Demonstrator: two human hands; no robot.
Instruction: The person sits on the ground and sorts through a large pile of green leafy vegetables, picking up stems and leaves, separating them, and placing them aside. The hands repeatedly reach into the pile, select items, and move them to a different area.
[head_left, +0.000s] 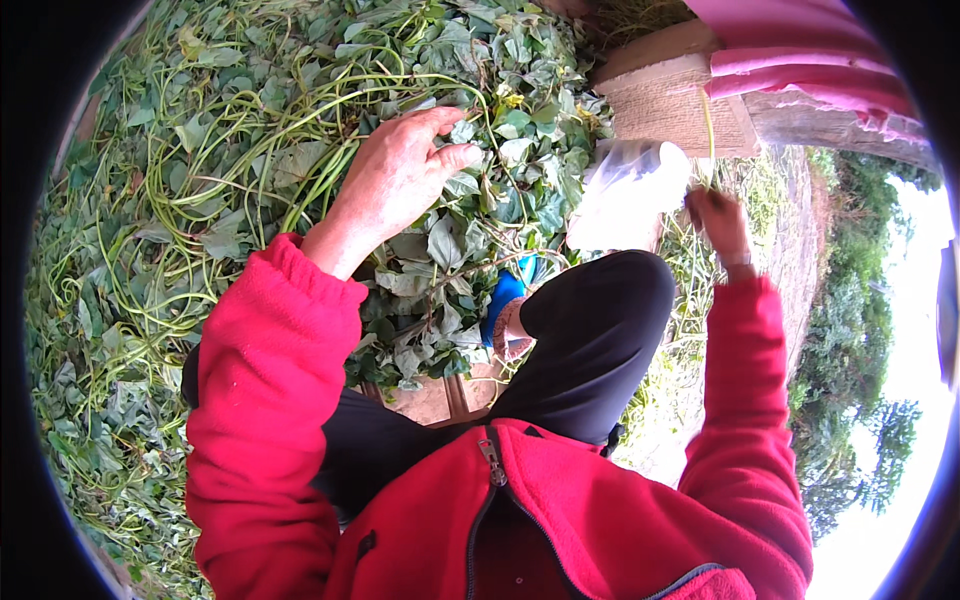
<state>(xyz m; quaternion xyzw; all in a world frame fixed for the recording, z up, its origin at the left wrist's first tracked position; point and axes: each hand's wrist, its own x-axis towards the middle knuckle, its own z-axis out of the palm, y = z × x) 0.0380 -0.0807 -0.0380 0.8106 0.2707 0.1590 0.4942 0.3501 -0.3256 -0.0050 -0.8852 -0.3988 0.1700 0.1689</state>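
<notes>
A deep heap of green leafy vines (225, 187) with long pale stems fills the left and middle of the view; the leaves look like sweet potato leaves. My left hand (401, 165) is over the heap, thumb and forefinger apart, with nothing seen between them. One long stem (442, 77) arches past its fingertips. Out to the right, my right hand (721, 225) is raised and blurred, its fingers closed on a thin green stem (709, 131) that points away from me. A glaring white plastic bag (626, 195) stands between the heap and this hand.
Beyond the bag is a pale block (679, 101) with pink cloth (810, 67) hanging above it. Loose stems (675, 330) litter the ground at right. My bent knee (637, 285) and blue shoe (504, 296) are beside the heap. Bushes (847, 300) grow farther right.
</notes>
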